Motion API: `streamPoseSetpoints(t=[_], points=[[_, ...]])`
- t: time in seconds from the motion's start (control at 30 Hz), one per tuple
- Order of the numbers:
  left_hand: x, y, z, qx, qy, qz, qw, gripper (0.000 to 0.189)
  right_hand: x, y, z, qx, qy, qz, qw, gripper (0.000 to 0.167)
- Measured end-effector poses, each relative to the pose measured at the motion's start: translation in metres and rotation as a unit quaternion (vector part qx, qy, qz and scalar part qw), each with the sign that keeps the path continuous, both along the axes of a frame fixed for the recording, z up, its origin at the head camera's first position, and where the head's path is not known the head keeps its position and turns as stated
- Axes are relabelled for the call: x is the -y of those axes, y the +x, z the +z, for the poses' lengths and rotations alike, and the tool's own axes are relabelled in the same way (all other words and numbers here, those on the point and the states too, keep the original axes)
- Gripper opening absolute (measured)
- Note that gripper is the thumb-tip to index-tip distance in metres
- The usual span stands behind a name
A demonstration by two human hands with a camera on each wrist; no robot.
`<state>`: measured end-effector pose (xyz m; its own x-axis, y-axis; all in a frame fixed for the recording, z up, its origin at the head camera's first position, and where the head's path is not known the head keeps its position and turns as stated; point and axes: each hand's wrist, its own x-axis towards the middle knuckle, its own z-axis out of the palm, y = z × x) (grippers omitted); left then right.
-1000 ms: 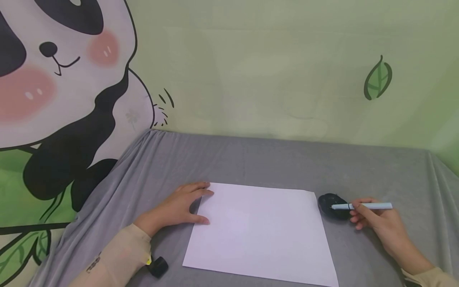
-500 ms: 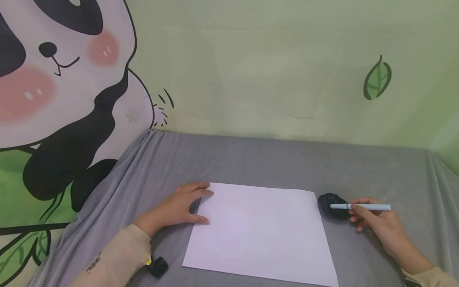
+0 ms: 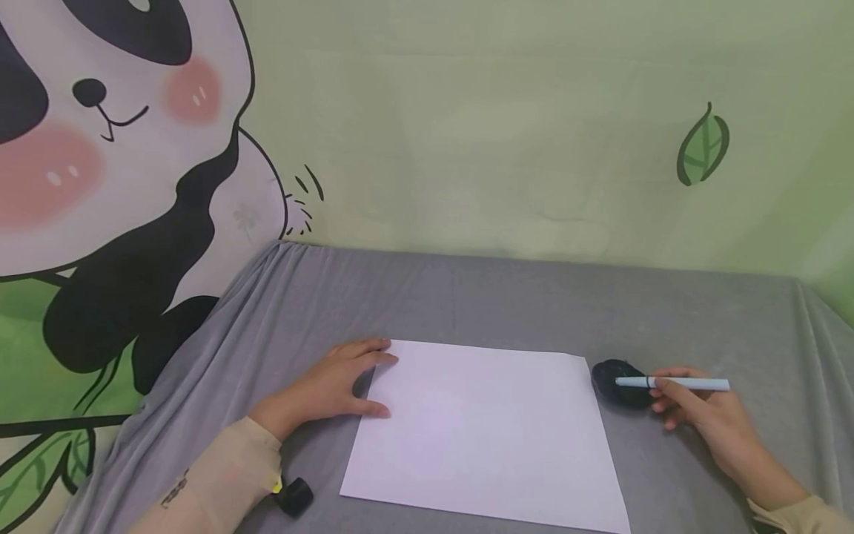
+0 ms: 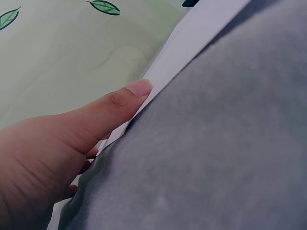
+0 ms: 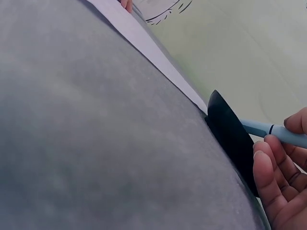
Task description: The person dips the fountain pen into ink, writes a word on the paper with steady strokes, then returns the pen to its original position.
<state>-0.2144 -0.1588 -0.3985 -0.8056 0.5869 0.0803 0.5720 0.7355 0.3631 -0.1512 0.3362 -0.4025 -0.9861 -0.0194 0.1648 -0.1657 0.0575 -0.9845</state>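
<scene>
A blank white sheet of paper [image 3: 487, 437] lies flat on the grey cloth. My left hand [image 3: 336, 382] rests on its upper left edge, thumb and fingers spread apart; in the left wrist view the thumb [image 4: 117, 103] lies along the paper's edge. Between thumb and fingers, my right hand [image 3: 717, 419] pinches a slim light-blue pen [image 3: 700, 383] with a dark ring round it. The pen's front end is over a small, shallow black dish [image 3: 606, 380] just right of the paper. Its tip is lost against the dark dish, and in the right wrist view the dish's raised side [image 5: 228, 132] hides it.
A small black cylindrical thing [image 3: 295, 497] with a yellow patch lies beside the left sleeve [image 3: 220, 471]. Grey cloth [image 3: 520, 300] covers the table back to a pale green wall hanging [image 3: 507, 148] with a printed panda and leaves.
The pen and the right hand shift very slightly back and forth over the black dish. The left hand and paper stay where they were.
</scene>
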Motion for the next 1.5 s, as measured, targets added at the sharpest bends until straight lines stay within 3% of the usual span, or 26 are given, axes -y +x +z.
streamPoseSetpoints(t=[0.53,0.77,1.13,1.33,1.5], points=[[-0.002,0.001,0.002,-0.003,0.006,-0.004,1.0,0.076,-0.003,0.001,0.019,-0.036,-0.048,0.014,0.9981,0.027],[-0.002,0.001,0.005,-0.001,0.004,-0.002,1.0,0.076,0.003,0.002,0.029,-0.046,-0.038,0.013,0.9982,0.025],[-0.001,0.001,0.002,0.005,0.003,0.0,1.0,0.078,0.02,0.0,0.055,-0.027,-0.009,0.027,0.9992,0.019],[-0.001,0.0,0.001,0.0,0.002,-0.002,1.0,0.078,0.035,-0.003,0.063,-0.034,0.003,0.043,0.9985,0.026],[0.0,0.0,0.0,-0.006,0.004,-0.004,1.0,0.078,0.046,-0.007,0.069,-0.018,0.011,0.039,0.999,0.019]])
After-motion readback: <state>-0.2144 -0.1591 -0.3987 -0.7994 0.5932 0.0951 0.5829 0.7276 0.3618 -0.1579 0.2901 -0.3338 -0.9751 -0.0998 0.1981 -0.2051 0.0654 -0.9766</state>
